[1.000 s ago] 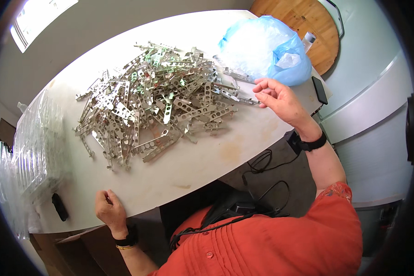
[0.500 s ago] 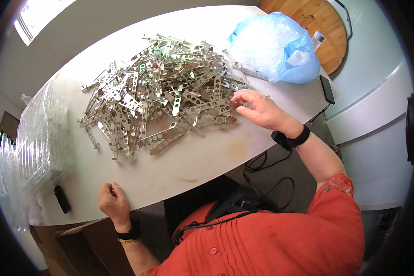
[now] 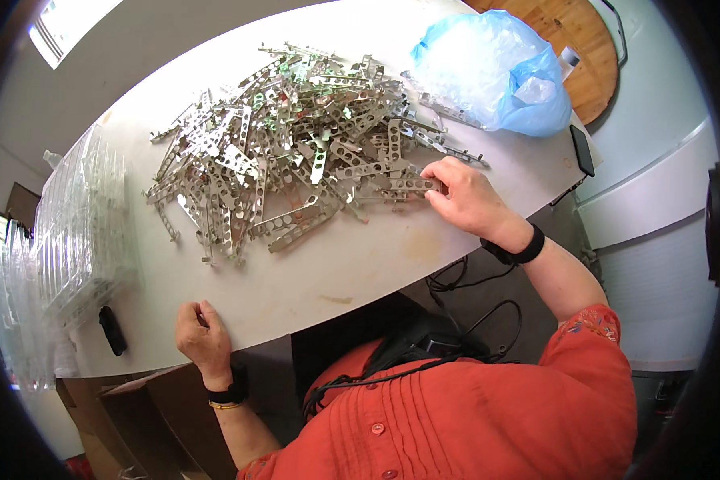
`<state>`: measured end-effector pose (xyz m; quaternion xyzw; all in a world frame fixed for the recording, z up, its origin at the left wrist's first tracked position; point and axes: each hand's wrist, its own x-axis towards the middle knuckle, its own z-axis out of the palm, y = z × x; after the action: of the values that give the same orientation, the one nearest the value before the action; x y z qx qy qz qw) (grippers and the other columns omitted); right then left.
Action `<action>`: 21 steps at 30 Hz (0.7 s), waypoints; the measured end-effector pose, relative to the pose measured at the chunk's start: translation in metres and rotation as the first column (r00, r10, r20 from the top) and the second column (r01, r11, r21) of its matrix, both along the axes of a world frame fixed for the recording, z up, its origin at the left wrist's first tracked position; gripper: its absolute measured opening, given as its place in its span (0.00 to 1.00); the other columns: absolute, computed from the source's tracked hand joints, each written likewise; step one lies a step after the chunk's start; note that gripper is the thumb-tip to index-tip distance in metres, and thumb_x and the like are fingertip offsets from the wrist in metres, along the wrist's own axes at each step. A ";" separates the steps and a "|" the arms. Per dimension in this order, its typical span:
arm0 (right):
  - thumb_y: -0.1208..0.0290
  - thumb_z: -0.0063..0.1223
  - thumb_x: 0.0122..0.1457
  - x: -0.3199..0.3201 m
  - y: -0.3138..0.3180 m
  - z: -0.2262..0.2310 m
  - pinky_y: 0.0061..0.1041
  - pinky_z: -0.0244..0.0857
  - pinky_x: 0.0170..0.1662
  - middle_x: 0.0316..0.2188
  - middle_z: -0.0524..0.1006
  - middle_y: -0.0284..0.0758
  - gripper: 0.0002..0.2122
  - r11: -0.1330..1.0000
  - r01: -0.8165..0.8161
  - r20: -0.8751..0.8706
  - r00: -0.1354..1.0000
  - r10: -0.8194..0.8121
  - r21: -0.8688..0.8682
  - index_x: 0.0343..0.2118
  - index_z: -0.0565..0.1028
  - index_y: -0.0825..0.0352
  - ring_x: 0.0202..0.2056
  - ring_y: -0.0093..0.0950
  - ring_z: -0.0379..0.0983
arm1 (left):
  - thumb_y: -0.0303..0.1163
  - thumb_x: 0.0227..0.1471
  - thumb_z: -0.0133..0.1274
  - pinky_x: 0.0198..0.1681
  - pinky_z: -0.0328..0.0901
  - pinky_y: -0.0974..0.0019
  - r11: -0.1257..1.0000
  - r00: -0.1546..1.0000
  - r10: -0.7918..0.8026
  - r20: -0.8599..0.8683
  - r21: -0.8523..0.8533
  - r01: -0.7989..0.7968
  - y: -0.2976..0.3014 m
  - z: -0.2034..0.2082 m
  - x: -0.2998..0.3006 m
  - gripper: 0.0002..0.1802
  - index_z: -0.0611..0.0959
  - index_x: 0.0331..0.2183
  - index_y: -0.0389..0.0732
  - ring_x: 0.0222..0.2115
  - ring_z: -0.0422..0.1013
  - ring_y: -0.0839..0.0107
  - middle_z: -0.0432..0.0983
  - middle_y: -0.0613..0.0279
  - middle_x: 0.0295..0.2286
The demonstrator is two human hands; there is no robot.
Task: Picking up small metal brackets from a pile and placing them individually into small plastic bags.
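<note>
A tangled heap of perforated metal strips (image 3: 296, 144), silvery with rows of round holes, spreads over the white table. At the heap's right edge, my right hand (image 3: 470, 196) has thumb and fingers closed on the end of one perforated metal strip (image 3: 412, 184). That strip points left, its far end against the other pieces. My left hand (image 3: 203, 334) rests at the table's near edge, left of the middle, curled into a loose fist. Nothing shows in it, and it is well apart from the heap.
A blue plastic bag (image 3: 496, 76) stands at the back right, with a dark phone (image 3: 582, 150) by the table's right edge. Clear plastic trays (image 3: 84, 232) are stacked at the left, near a small black object (image 3: 112, 330). Cables (image 3: 500, 328) hang below the table edge.
My right hand has gone from hovering with parted fingers beside the heap to gripping a strip's end. The whole view has shifted slightly. My left hand stays closed at the edge.
</note>
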<state>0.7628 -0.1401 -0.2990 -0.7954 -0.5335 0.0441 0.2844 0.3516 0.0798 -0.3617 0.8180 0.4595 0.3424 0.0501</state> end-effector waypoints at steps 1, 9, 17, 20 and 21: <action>0.75 0.55 0.53 -0.002 -0.002 0.002 0.33 0.69 0.36 0.31 0.74 0.41 0.10 1.000 0.018 -0.052 0.999 -0.018 0.013 0.39 0.76 0.68 0.30 0.36 0.75 | 0.26 0.55 0.55 0.24 0.60 0.59 1.000 1.000 -0.001 -0.005 -0.003 0.001 0.000 0.000 0.000 0.09 0.74 0.25 0.37 0.19 0.65 0.60 0.68 0.57 0.18; 0.75 0.57 0.57 -0.012 -0.001 0.027 0.24 0.65 0.31 0.24 0.72 0.33 0.09 0.976 0.150 -0.245 0.964 -0.108 0.159 0.41 0.76 0.67 0.25 0.21 0.70 | 0.27 0.56 0.55 0.24 0.61 0.62 0.997 1.000 -0.011 -0.009 -0.082 0.010 -0.002 0.003 -0.002 0.09 0.74 0.26 0.37 0.18 0.65 0.64 0.68 0.58 0.19; 0.75 0.56 0.62 -0.027 -0.013 0.036 0.16 0.66 0.33 0.24 0.72 0.22 0.10 0.953 0.166 -0.546 0.838 -0.002 0.252 0.46 0.76 0.66 0.28 0.12 0.71 | 0.27 0.60 0.54 0.29 0.64 0.71 0.884 0.959 -0.102 0.264 -0.418 0.209 -0.047 0.028 0.035 0.06 0.78 0.32 0.35 0.24 0.67 0.79 0.72 0.66 0.23; 0.74 0.54 0.64 -0.056 -0.017 0.032 0.14 0.68 0.36 0.29 0.75 0.24 0.10 0.985 0.027 -0.760 0.640 0.112 0.168 0.48 0.75 0.67 0.31 0.12 0.73 | 0.27 0.60 0.55 0.33 0.67 0.73 0.714 0.883 -0.208 0.421 -0.551 0.431 -0.066 0.032 0.056 0.09 0.78 0.41 0.34 0.27 0.70 0.79 0.74 0.65 0.29; 0.74 0.54 0.64 -0.063 -0.016 0.026 0.14 0.69 0.36 0.29 0.75 0.24 0.10 0.988 0.010 -0.811 0.572 0.122 0.155 0.48 0.75 0.67 0.31 0.12 0.73 | 0.28 0.60 0.55 0.34 0.68 0.73 0.611 0.837 -0.220 0.500 -0.599 0.518 -0.068 0.031 0.066 0.14 0.77 0.46 0.34 0.29 0.71 0.79 0.75 0.64 0.31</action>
<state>0.6994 -0.1566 -0.2734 -0.6453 -0.3685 0.3771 0.5527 0.4179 0.0117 -0.3303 0.7287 0.3536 0.2687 0.5214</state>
